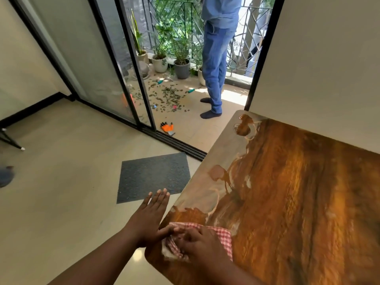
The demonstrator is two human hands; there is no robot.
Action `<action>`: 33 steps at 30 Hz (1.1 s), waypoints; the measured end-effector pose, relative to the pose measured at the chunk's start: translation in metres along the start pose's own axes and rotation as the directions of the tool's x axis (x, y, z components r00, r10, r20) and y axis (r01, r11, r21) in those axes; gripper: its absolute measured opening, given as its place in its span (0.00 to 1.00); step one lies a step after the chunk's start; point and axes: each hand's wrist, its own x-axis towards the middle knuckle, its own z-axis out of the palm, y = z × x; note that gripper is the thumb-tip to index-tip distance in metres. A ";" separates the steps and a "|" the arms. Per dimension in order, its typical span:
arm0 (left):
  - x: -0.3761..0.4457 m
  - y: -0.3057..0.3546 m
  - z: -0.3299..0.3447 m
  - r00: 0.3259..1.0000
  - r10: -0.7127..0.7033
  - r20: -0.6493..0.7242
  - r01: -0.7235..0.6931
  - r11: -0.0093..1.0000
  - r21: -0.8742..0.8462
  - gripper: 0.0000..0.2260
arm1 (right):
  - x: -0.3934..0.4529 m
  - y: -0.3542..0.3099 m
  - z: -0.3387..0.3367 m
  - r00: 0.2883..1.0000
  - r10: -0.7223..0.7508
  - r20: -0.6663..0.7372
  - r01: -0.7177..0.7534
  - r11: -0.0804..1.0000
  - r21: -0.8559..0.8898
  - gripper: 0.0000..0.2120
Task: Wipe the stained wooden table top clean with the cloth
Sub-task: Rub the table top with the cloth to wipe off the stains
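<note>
Lay at the near left corner of the table (pixel 287 192): a red-checked cloth (pixel 223 233), crumpled, on glossy streaked wood with pale dried rings along the left edge. Pressed down on the cloth, fingers curled into it: right hand (pixel 200 243). Stretched flat beside the edge, thumb touching the cloth: left hand (pixel 150 217). Bare tiled floor and a grey mat (pixel 153 175) to the left.

Daylight enters from the balcony (pixel 185 83), where sunlit patches burn out to white; the interior is evenly, softly lit. The wet table top (pixel 298 192) carries a pale sheen along its left edge — surface detail is smeared by motion blur. Wide-angle distortion bows the door frames (pixel 131 64) toward the margins.
</note>
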 end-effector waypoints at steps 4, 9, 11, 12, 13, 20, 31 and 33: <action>0.010 0.010 -0.004 0.998 0.067 -0.001 -0.067 0.998 0.020 0.48 | -0.023 0.043 -0.025 0.999 0.047 -0.021 -0.046 0.998 0.053 0.12; 0.023 0.021 -0.009 0.994 0.106 0.000 -0.106 0.994 0.014 0.47 | 0.005 0.049 -0.027 0.949 0.313 -0.045 -0.310 0.948 0.071 0.16; 0.029 0.023 -0.008 0.992 0.123 0.007 -0.123 0.992 0.003 0.45 | -0.001 0.036 -0.020 0.946 0.323 -0.038 -0.322 0.946 0.042 0.16; 0.032 0.024 -0.007 0.992 0.129 0.003 -0.129 0.992 -0.008 0.45 | -0.012 0.031 -0.016 0.961 0.274 -0.046 -0.273 0.962 0.019 0.16; 0.035 0.025 -0.005 0.991 0.133 -0.002 -0.133 0.991 -0.019 0.45 | -0.025 0.027 -0.016 0.973 0.222 -0.058 -0.222 0.975 0.015 0.14; 0.061 0.020 -0.001 0.985 0.170 -0.002 -0.169 0.977 -0.131 0.50 | -0.048 0.071 -0.040 0.931 0.357 -0.073 -0.351 0.932 0.087 0.13; 0.092 -0.042 -0.018 0.936 0.350 -0.026 -0.351 0.935 -0.051 0.47 | 0.009 -0.008 -0.010 0.904 0.420 -0.077 -0.411 0.905 0.107 0.18; 0.096 -0.055 -0.017 0.932 0.362 -0.010 -0.362 0.931 -0.050 0.47 | -0.005 0.003 -0.018 0.918 0.384 -0.101 -0.379 0.923 0.066 0.17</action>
